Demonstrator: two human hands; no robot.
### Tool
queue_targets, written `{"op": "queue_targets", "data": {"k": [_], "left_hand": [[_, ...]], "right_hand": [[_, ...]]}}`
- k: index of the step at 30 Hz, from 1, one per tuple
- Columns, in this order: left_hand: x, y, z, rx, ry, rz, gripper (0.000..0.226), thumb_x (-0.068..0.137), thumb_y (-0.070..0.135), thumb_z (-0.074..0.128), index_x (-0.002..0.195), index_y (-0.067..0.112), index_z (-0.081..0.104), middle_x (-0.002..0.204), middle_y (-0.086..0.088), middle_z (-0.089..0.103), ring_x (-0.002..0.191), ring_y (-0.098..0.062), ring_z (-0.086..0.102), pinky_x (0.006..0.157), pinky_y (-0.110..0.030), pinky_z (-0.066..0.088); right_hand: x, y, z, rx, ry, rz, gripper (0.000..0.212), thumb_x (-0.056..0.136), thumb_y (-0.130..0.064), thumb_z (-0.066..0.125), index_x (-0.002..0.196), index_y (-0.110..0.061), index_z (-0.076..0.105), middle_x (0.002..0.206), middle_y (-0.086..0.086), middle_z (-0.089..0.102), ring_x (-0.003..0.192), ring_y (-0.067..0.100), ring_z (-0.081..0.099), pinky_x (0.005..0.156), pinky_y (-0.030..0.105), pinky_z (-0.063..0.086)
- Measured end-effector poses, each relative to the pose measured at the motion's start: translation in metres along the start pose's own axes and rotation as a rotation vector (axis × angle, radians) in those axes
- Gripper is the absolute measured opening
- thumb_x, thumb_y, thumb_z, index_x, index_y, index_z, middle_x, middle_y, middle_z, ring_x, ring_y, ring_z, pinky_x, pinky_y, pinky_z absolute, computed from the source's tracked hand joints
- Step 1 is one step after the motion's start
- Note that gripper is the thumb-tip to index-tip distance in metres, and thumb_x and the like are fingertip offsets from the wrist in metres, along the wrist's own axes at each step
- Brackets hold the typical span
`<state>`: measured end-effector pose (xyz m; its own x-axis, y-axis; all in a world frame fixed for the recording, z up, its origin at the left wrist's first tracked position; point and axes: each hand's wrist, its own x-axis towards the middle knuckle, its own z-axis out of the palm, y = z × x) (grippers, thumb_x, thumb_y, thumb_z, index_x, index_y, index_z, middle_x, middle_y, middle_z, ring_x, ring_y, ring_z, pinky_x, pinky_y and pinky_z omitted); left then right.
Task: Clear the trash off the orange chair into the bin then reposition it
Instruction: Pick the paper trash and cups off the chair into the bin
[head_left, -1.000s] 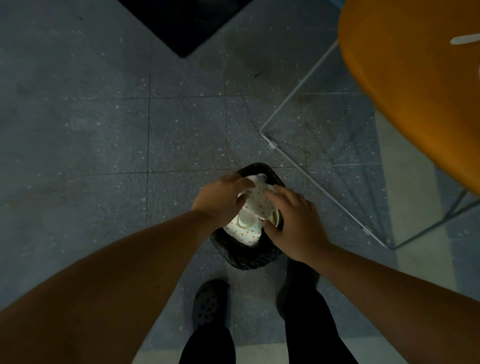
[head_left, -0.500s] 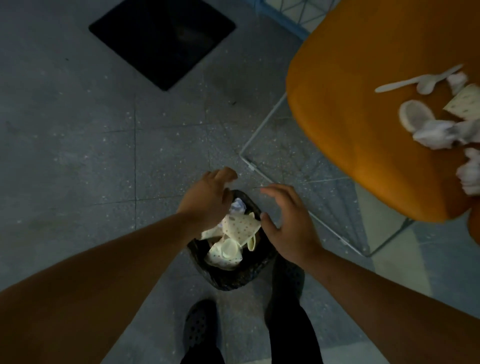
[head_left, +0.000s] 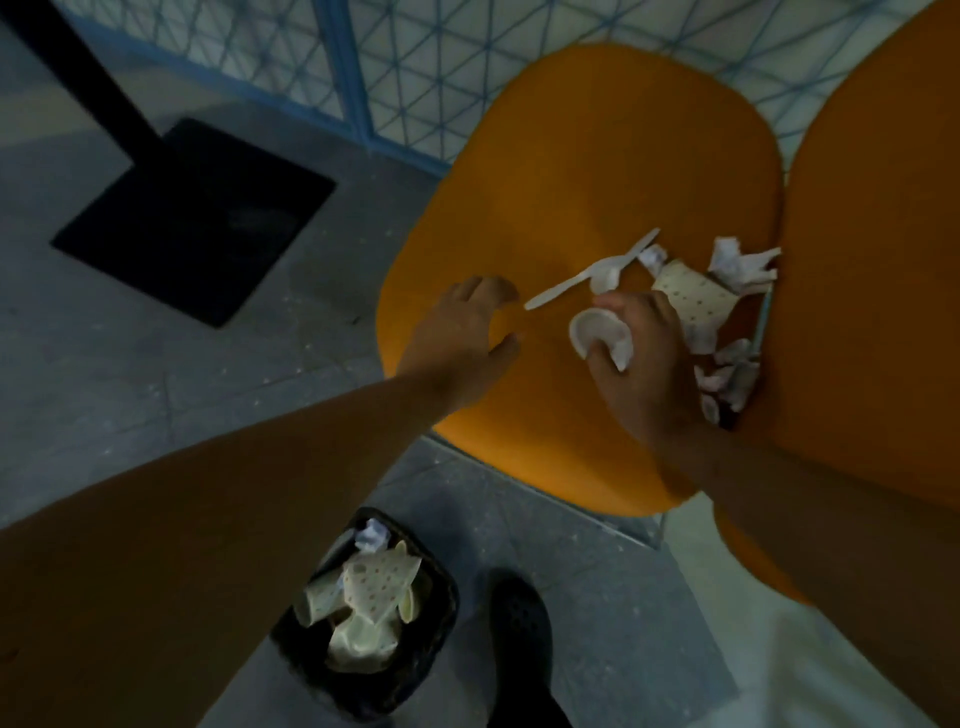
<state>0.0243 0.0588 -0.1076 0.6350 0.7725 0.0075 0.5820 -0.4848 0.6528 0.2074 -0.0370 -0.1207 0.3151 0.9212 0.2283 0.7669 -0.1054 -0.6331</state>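
Note:
The orange chair fills the upper right of the head view, with trash heaped at the back of its seat. My right hand grips a crushed white cup on the seat. A white plastic spoon lies just beyond it, next to a dotted paper scrap and crumpled tissues. My left hand hovers open over the seat's left part, fingers spread, holding nothing. The small black bin stands on the floor below the chair, holding dotted paper and cups.
A black table base with its post sits on the grey tiled floor at the left. A blue wire-mesh panel runs behind the chair. My dark shoe is beside the bin.
Both hands have left the bin and moved up to the chair seat. My right hand has taken hold of the white cup. The view has swung up toward the chair.

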Motion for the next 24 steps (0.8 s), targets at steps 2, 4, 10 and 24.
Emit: {"op": "queue_targets", "data": {"k": [2,4,10,24], "left_hand": [[0.025,0.009,0.012,0.003,-0.009,-0.03,0.04,0.092,0.03,0.059,0.128,0.019,0.047,0.132,-0.002,0.048,0.12,-0.023,0.046,0.091,-0.043,0.046],[0.048,0.013,0.025,0.048,-0.029,-0.077,0.043,0.092,0.029,0.059,0.133,0.02,0.046,0.136,-0.003,0.047,0.124,-0.025,0.045,0.096,-0.044,0.046],[0.094,0.006,0.059,0.338,-0.103,-0.207,0.036,0.096,0.033,0.049,0.127,0.015,0.053,0.132,-0.007,0.043,0.121,-0.029,0.037,0.092,-0.039,0.042],[0.097,-0.001,0.048,-0.067,0.199,-0.265,0.012,0.097,0.019,0.05,0.104,0.013,0.058,0.098,-0.009,0.062,0.075,-0.023,0.055,0.062,-0.04,0.048]], "right_hand": [[0.02,0.019,-0.008,-0.01,-0.02,-0.01,0.034,0.085,-0.017,0.055,0.118,-0.011,0.056,0.121,0.013,0.054,0.111,0.03,0.053,0.086,0.04,0.048],[0.039,0.038,-0.012,-0.05,-0.049,-0.017,0.035,0.084,-0.016,0.058,0.118,-0.012,0.057,0.122,0.011,0.055,0.111,0.028,0.053,0.084,0.041,0.049],[0.081,0.081,-0.006,-0.087,-0.3,0.039,0.053,0.085,-0.028,0.068,0.133,-0.014,0.05,0.136,0.009,0.049,0.127,0.028,0.044,0.101,0.044,0.041],[0.1,0.078,0.006,-0.223,-0.118,-0.032,0.023,0.094,-0.03,0.056,0.107,-0.015,0.068,0.1,0.012,0.062,0.09,0.029,0.058,0.066,0.03,0.039]]}}
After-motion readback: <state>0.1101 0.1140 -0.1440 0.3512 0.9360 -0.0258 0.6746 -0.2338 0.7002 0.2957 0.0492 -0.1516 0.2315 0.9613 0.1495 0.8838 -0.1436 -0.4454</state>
